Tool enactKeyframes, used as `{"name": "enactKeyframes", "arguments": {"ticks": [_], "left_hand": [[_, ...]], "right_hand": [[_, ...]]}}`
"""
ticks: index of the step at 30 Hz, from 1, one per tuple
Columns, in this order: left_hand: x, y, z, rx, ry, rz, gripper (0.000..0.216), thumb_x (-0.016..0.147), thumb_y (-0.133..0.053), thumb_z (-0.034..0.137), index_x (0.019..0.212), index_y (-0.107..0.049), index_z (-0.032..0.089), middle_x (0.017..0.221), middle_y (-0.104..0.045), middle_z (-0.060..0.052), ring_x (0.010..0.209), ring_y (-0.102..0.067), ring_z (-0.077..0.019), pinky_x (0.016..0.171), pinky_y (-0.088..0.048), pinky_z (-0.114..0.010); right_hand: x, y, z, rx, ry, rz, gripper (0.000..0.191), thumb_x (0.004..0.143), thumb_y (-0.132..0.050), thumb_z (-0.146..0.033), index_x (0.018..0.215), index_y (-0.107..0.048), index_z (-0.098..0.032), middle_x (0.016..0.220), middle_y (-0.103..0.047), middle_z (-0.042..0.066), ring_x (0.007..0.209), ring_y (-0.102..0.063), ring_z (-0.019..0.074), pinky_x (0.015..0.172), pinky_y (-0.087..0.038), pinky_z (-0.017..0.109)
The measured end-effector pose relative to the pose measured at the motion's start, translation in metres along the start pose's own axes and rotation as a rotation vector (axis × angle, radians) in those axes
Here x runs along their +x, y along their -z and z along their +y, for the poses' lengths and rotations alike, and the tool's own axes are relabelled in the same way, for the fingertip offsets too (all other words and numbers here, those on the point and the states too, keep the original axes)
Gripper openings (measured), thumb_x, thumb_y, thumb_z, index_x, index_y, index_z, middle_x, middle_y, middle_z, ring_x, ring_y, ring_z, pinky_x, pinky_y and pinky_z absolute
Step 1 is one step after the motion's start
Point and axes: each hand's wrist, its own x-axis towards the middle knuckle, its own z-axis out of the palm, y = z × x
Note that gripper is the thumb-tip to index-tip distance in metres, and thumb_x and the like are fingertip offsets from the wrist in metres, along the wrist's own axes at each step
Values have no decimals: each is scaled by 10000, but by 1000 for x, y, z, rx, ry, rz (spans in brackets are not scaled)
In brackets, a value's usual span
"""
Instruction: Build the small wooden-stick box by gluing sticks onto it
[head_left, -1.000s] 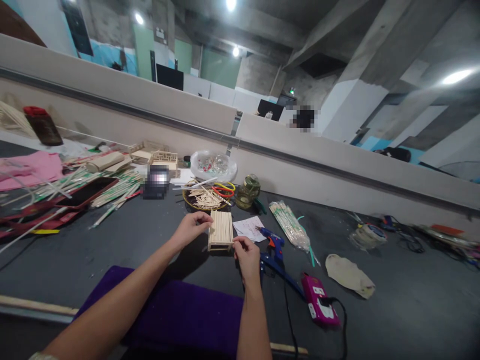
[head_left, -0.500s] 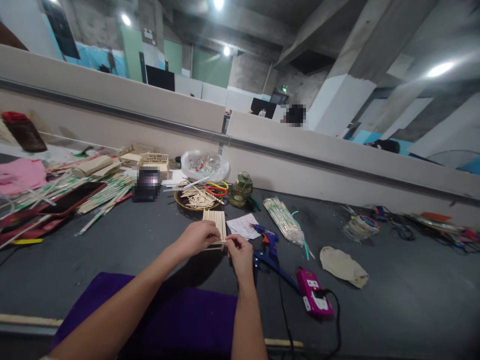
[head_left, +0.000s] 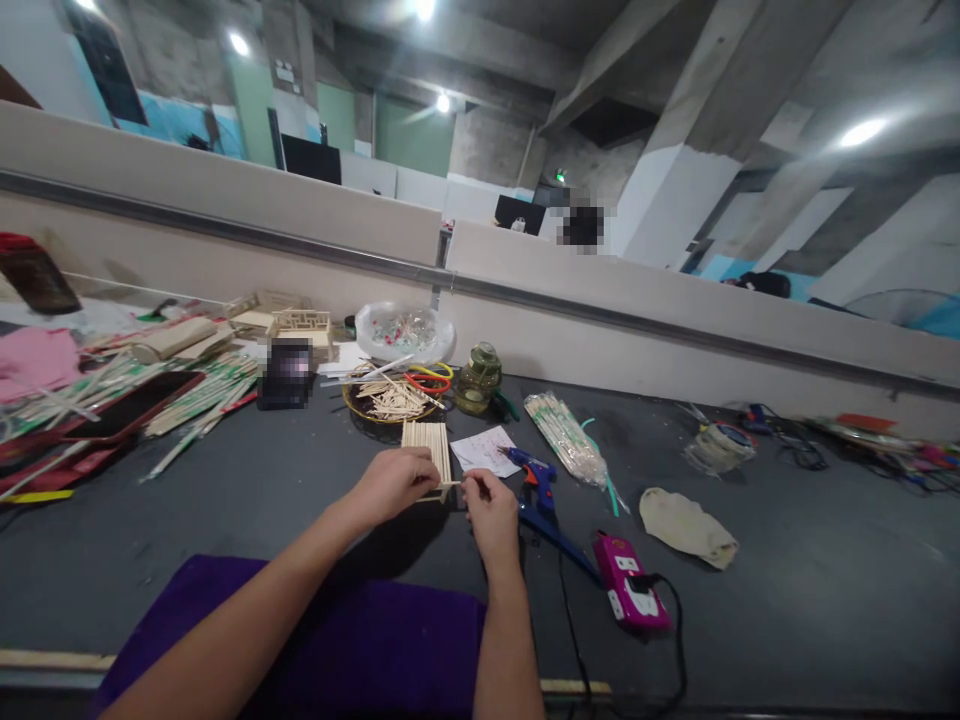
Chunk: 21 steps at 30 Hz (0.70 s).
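Observation:
A small box-like frame of pale wooden sticks (head_left: 427, 442) stands on the dark table (head_left: 262, 480) in front of me. My left hand (head_left: 394, 482) is curled over its near left part, fingers closed on it. My right hand (head_left: 487, 510) is at the frame's near right corner, thumb and fingers pinched on a thin stick end there. A blue glue gun (head_left: 541, 492) lies just right of my right hand, its cord running to a pink power strip (head_left: 631, 594).
A dish of loose sticks (head_left: 394, 400), a glass jar (head_left: 478, 380), a paper slip (head_left: 487, 450), a bag of skewers (head_left: 566, 435), a cloth (head_left: 686, 525) and tape (head_left: 716, 445) lie around. Chopsticks and stick models (head_left: 304, 328) crowd the left. Purple cloth (head_left: 360, 630) covers my lap.
My left hand has slid from the frame's far left corner down onto its near part. My right hand has stayed pinched at the near right corner. The view has shifted slightly.

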Motion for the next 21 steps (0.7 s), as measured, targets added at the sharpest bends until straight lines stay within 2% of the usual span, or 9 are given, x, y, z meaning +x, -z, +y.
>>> {"name": "enactKeyframes", "arguments": {"ticks": [4,7,16,21], "left_hand": [[0,0,0,13,4,1,174,865,-530,205,815,-694,232,801,-629,7,748,-585,-116,620,-316,-202],[1,1,0,18,-1,-2,174,872,-529,214,813,-692,233,797,-620,9,742,-579,-113,619,-317,-199],[1,-1,-1,-24,2,2,171,880,-530,228,828,-693,228,803,-621,6,747,-576,-108,640,-336,-189],[1,1,0,-17,-9,0,173,883,-528,226,821,-689,228,789,-610,9,747,-570,-106,634,-333,-185]], "right_hand": [[-1,8,-3,-56,128,-60,214,858,-488,-247,919,-684,-188,891,-693,45,817,-637,178,651,-490,231],[-2,6,-4,-52,202,-120,216,862,-497,-208,978,-679,-195,951,-679,50,863,-624,170,655,-487,214],[-2,0,-3,-169,341,-114,223,877,-479,-127,964,-674,-189,868,-654,47,813,-604,165,717,-463,245],[-2,0,-3,-176,370,-109,226,883,-476,-124,966,-677,-183,855,-656,48,807,-608,167,733,-465,255]]}}
